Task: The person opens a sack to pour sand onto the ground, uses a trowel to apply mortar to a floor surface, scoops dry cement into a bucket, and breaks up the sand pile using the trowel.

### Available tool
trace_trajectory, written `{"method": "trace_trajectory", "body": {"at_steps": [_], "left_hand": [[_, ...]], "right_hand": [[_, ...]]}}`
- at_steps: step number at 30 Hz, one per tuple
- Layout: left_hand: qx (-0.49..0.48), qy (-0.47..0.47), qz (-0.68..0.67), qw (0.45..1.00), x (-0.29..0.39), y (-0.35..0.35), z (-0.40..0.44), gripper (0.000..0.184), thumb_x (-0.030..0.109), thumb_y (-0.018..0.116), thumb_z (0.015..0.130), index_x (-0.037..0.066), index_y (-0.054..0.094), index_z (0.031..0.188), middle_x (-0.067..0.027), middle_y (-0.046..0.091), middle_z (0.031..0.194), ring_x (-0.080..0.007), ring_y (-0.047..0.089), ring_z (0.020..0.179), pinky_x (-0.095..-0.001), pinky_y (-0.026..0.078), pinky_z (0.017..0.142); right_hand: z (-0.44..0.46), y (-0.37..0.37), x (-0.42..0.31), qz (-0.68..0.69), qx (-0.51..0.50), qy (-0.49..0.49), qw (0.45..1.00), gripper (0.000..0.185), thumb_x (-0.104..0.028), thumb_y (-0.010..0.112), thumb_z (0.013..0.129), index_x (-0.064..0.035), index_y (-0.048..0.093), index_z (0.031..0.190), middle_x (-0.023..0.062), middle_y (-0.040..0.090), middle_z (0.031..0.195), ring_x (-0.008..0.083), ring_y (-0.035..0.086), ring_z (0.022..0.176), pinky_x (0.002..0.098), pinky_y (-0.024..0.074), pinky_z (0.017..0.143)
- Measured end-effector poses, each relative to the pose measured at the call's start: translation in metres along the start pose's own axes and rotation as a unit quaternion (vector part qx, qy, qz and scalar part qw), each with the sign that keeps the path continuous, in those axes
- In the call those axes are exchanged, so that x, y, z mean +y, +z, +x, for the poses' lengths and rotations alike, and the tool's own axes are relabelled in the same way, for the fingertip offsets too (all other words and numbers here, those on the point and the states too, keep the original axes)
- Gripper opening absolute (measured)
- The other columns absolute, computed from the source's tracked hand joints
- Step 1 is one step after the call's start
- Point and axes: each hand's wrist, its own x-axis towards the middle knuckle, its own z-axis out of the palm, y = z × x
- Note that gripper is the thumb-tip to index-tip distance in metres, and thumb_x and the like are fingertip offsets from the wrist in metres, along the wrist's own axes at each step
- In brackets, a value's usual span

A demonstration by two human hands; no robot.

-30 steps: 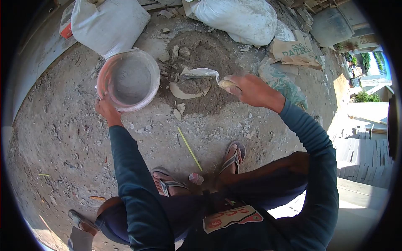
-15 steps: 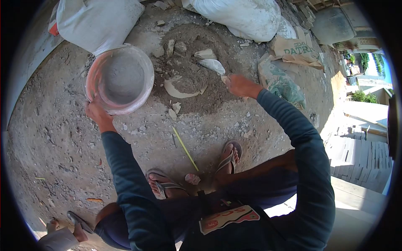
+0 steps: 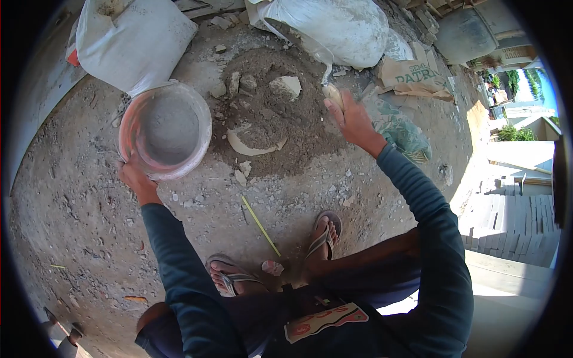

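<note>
My left hand (image 3: 137, 175) grips the near rim of a round, reddish basin (image 3: 194, 156) coated in grey dust, with grey material inside. The wooden handle of a trowel (image 3: 333, 95) is held in my right hand (image 3: 353, 119). The trowel's blade, seen near edge-on, points away above the right side of a heap of dark, damp sand (image 3: 268, 62). On the heap lie a pale chunk (image 3: 285, 87) and a curved pale piece (image 3: 253, 143), with stones at its left side.
White sacks (image 3: 128, 45) stand behind the basin and the heap. To the right lie a torn paper bag (image 3: 415, 76) and a green-white sack (image 3: 406, 134). A yellow strip (image 3: 261, 225) lies near my sandalled feet. Another person's feet (image 3: 74, 335) show at lower left.
The trowel has lifted from the heap and swung away, its blade now pointing toward the white sack. My left hand stays on the basin. The other person's feet have shifted at lower left.
</note>
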Motion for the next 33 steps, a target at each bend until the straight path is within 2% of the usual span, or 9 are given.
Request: {"method": "trace_trajectory", "body": {"at_steps": [3,4,6,7,10,12,21,30,33], "left_hand": [[0.010,-0.001,0.013,1.000,-0.003,-0.002,-0.003,0.019,0.001,0.055,0.087,-0.002,0.058,0.105,-0.0134,0.062,0.101,-0.0240,0.062,0.086,-0.0386,0.050,0.074],[0.007,0.005,0.017,1.000,-0.001,0.000,0.002,0.018,0.000,0.055,0.087,-0.002,0.058,0.104,-0.0133,0.062,0.100,-0.0239,0.062,0.086,-0.0384,0.050,0.075],[0.007,0.010,0.018,1.000,0.000,-0.002,0.003,0.018,0.001,0.055,0.086,-0.003,0.058,0.104,-0.0131,0.062,0.100,-0.0238,0.062,0.086,-0.0381,0.050,0.075],[-0.003,0.009,0.021,1.000,-0.002,-0.004,0.001,0.019,0.001,0.055,0.086,-0.004,0.058,0.104,-0.0129,0.062,0.100,-0.0237,0.062,0.086,-0.0379,0.049,0.076],[-0.001,-0.001,0.018,1.000,-0.006,-0.005,0.006,0.021,0.002,0.055,0.087,-0.004,0.058,0.107,-0.0127,0.062,0.101,-0.0236,0.062,0.086,-0.0376,0.049,0.077],[0.001,0.002,0.014,1.000,-0.002,-0.002,0.001,0.023,0.001,0.055,0.087,-0.004,0.057,0.108,-0.0127,0.062,0.102,-0.0236,0.062,0.086,-0.0377,0.049,0.077],[-0.009,0.008,0.019,1.000,-0.005,-0.003,0.006,0.024,0.002,0.055,0.087,-0.005,0.058,0.110,-0.0130,0.062,0.104,-0.0236,0.062,0.087,-0.0382,0.050,0.077],[0.006,0.007,0.014,1.000,-0.006,-0.003,0.006,0.023,0.002,0.056,0.086,-0.004,0.059,0.108,-0.0130,0.062,0.102,-0.0235,0.062,0.087,-0.0379,0.049,0.078],[0.004,0.003,0.008,1.000,-0.007,-0.005,0.005,0.023,0.002,0.056,0.086,-0.003,0.059,0.108,-0.0128,0.062,0.102,-0.0234,0.061,0.087,-0.0376,0.049,0.079]], "right_hand": [[-0.019,0.124,0.093,-0.050,-0.110,0.053,0.991,0.046,-0.041,0.053,0.093,0.0051,0.052,0.094,0.0280,0.061,0.073,0.0456,0.061,0.066,0.0537,0.0452,0.061],[-0.007,0.116,0.079,-0.046,-0.103,0.051,0.992,0.046,-0.041,0.053,0.093,0.0051,0.052,0.094,0.0280,0.061,0.073,0.0456,0.061,0.066,0.0537,0.0452,0.061],[0.012,0.071,0.035,0.108,-0.280,0.254,0.919,0.047,-0.041,0.054,0.092,0.0060,0.055,0.088,0.0290,0.062,0.075,0.0452,0.062,0.067,0.0524,0.0460,0.063],[0.007,0.058,0.032,0.109,-0.282,0.261,0.917,0.047,-0.041,0.054,0.092,0.0060,0.055,0.088,0.0290,0.062,0.075,0.0452,0.062,0.067,0.0524,0.0460,0.063],[0.009,0.016,0.033,0.025,-0.304,0.151,0.940,0.050,-0.042,0.053,0.093,0.0061,0.056,0.082,0.0285,0.061,0.073,0.0457,0.061,0.066,0.0516,0.0464,0.064],[-0.007,-0.002,0.022,-0.074,-0.155,-0.040,0.984,0.048,-0.044,0.052,0.093,0.0044,0.054,0.088,0.0271,0.061,0.071,0.0458,0.060,0.064,0.0517,0.0463,0.064],[-0.022,0.024,0.006,-0.080,-0.117,0.041,0.989,0.041,-0.039,0.050,0.095,0.0016,0.047,0.100,0.0281,0.059,0.069,0.0487,0.058,0.066,0.0537,0.0458,0.060],[-0.013,0.005,-0.013,0.045,-0.035,-0.022,0.998,0.042,-0.041,0.051,0.094,0.0002,0.048,0.102,0.0267,0.060,0.072,0.0484,0.059,0.070,0.0540,0.0460,0.062],[-0.028,0.060,0.041,-0.060,-0.123,-0.016,0.990,0.044,-0.043,0.051,0.094,0.0003,0.050,0.102,0.0268,0.060,0.074,0.0480,0.059,0.071,0.0526,0.0459,0.063]]}}
